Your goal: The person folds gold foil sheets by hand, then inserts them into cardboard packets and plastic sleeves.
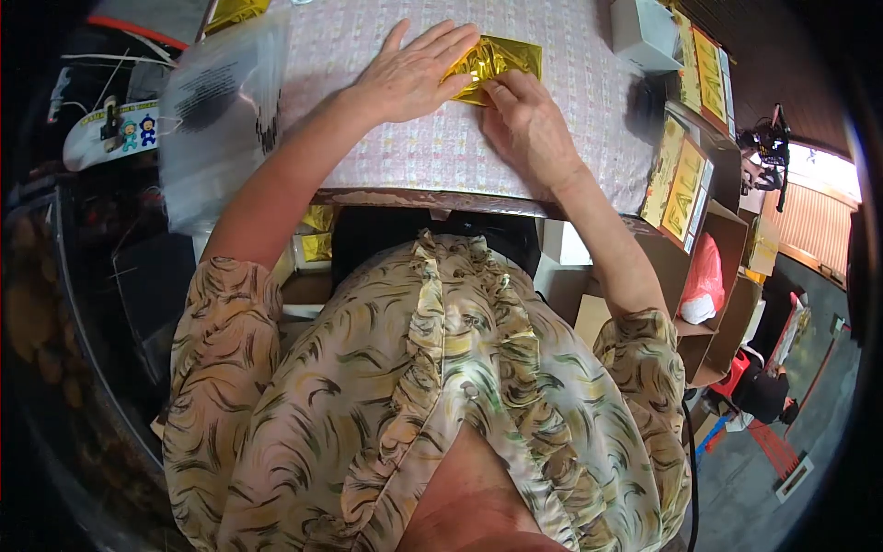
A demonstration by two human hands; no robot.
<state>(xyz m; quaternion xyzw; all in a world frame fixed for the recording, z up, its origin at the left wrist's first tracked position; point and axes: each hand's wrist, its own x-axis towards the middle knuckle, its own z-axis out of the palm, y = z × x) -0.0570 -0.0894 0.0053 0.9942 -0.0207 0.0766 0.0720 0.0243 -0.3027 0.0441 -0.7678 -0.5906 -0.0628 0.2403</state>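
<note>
A shiny gold foil packet (515, 57) lies on the cloth-covered table, its surface creased. My left hand (409, 78) rests flat over the packet's left end, fingers stretched out, thumb pointing right along the foil. At the packet's lower right edge, my right hand (529, 115) is closed, with thumb and forefinger pinching the foil. Both hands cover parts of the packet, so its left side is hidden.
Clear plastic bags (225, 110) hang over the table's left edge. At the right stand a white box (644, 35) and printed "FALL" packs (679, 189). Below them, a cardboard box (722, 267) holds a pink plastic bag (703, 276). Another person (765, 386) is at far right.
</note>
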